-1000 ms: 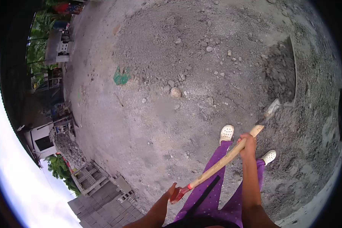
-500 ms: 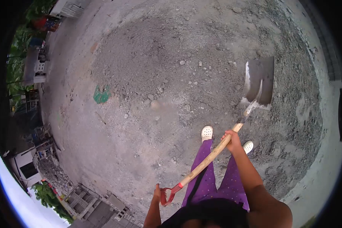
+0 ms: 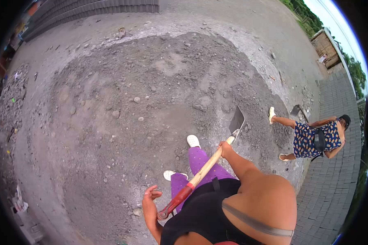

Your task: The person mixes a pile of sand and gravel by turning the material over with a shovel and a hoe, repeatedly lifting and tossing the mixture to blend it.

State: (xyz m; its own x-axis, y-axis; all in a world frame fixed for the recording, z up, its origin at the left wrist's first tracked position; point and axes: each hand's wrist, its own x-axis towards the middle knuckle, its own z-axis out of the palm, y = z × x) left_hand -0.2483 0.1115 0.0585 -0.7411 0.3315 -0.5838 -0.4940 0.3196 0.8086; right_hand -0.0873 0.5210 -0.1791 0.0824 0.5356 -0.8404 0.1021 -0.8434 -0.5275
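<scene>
- Grey sand and gravel [image 3: 143, 94] lie in a broad, low heap across the middle of the frame, with loose stones scattered over it.
- A person stands at the heap's lower edge in purple trousers [image 3: 200, 157] and white shoes [image 3: 193, 141], holding a shovel [image 3: 204, 166] that slants from lower left to upper right.
- The right hand [image 3: 224, 146] is closed tight round the wooden shaft, just below the metal blade [image 3: 236, 121].
- The blade is lifted clear of the ground, right of centre, and turned edge-on so it shows as a narrow grey sliver.
- The left hand [image 3: 150, 194] is open, fingers loosely curled, just beside the red grip [image 3: 176, 201] at the shaft's lower end. It is not closed round the grip.
- At the right of the frame a co-worker [image 3: 315, 139] in a patterned top bends over the heap's far edge, with a second shovel [image 3: 296, 110] just beside them.
- Paving bricks [image 3: 335, 192] cover the ground at the far right.
- Stacked grey blocks [image 3: 90, 8] line the upper left.
</scene>
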